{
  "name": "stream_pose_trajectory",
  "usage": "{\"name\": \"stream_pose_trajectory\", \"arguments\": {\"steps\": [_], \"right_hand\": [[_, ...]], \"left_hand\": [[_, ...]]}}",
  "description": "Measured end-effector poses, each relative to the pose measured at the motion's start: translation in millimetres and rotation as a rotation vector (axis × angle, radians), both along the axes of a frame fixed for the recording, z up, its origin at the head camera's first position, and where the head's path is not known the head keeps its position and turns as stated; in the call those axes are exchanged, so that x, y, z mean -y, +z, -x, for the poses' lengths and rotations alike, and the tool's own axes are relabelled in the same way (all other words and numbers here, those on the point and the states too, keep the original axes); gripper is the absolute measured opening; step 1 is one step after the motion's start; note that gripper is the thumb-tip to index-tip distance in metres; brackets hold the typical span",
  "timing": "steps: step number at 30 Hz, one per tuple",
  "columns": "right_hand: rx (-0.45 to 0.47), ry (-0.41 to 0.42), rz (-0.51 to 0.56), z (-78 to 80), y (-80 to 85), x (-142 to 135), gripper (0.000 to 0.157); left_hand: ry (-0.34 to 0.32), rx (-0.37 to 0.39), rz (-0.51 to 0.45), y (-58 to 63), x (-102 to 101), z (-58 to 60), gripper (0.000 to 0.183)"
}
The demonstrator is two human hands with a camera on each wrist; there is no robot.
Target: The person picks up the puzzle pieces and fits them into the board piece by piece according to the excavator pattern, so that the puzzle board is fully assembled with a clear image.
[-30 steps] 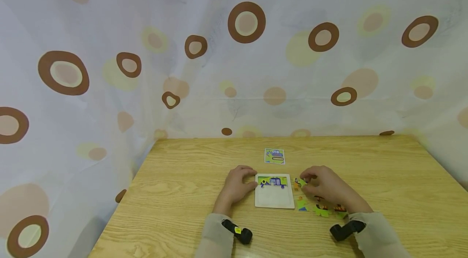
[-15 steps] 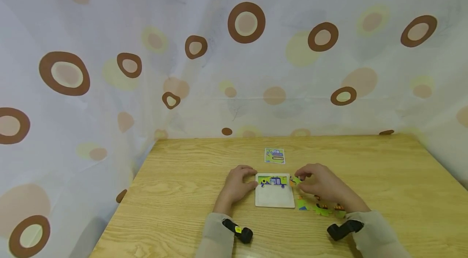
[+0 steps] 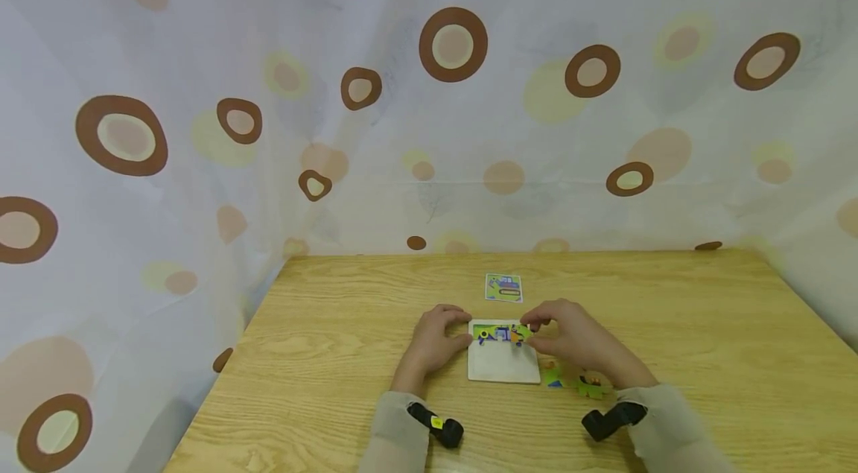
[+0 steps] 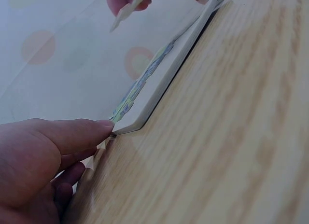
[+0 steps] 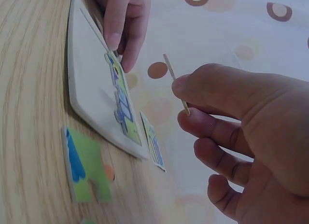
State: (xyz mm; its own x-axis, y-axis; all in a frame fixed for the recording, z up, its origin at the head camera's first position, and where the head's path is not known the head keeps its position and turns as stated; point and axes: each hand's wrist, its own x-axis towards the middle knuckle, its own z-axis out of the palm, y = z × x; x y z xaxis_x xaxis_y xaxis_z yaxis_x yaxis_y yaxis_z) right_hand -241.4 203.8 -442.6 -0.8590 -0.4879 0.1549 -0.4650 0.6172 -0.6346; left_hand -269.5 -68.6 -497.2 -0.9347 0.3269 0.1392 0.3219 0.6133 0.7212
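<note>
A white puzzle tray [image 3: 503, 365] lies on the table, with a row of joined puzzle pieces [image 5: 123, 108] along its far side. My left hand [image 3: 437, 339] holds the tray by its left edge near the far corner, thumb at the rim and fingers bent. Over the tray's right far part, my right hand [image 3: 573, 339] pinches a loose green and orange puzzle piece [image 3: 520, 334] between thumb and index finger. In the right wrist view this piece [image 5: 175, 84] is seen edge-on, raised above the tray. The other right fingers are loosely curled.
A small picture card [image 3: 503, 287] of a digger lies beyond the tray. Near the tray's right front corner is a green and blue puzzle piece [image 5: 84, 166]. Another green puzzle piece [image 3: 591, 386] lies further right, under the right forearm. A spotted curtain [image 3: 375, 160] stands behind the table.
My right hand has moved left from beside the tray to over it, carrying the pinched puzzle piece. The left hand and the tray have stayed put.
</note>
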Motion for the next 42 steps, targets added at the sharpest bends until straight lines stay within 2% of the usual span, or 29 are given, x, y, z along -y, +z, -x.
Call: {"name": "stream_pose_trajectory", "arguments": {"steps": [6, 19, 31, 42], "right_hand": [[0.01, 0.019, 0.002, 1.2, 2.1, 12, 0.024], [-0.082, 0.114, 0.035, 7.9, -3.6, 32, 0.014], [-0.023, 0.119, 0.045, 9.6, -12.6, 45, 0.012], [-0.059, 0.13, 0.015, 13.5, -24.7, 50, 0.01]], "left_hand": [[-0.004, 0.002, -0.002, -0.7, 0, 0.6, 0.03], [-0.005, 0.004, 0.003, -2.3, 2, 3.0, 0.031], [-0.01, -0.008, 0.021, -1.5, 2, 2.5, 0.031], [-0.016, -0.033, 0.028, -2.2, 2, 4.3, 0.03]]}}
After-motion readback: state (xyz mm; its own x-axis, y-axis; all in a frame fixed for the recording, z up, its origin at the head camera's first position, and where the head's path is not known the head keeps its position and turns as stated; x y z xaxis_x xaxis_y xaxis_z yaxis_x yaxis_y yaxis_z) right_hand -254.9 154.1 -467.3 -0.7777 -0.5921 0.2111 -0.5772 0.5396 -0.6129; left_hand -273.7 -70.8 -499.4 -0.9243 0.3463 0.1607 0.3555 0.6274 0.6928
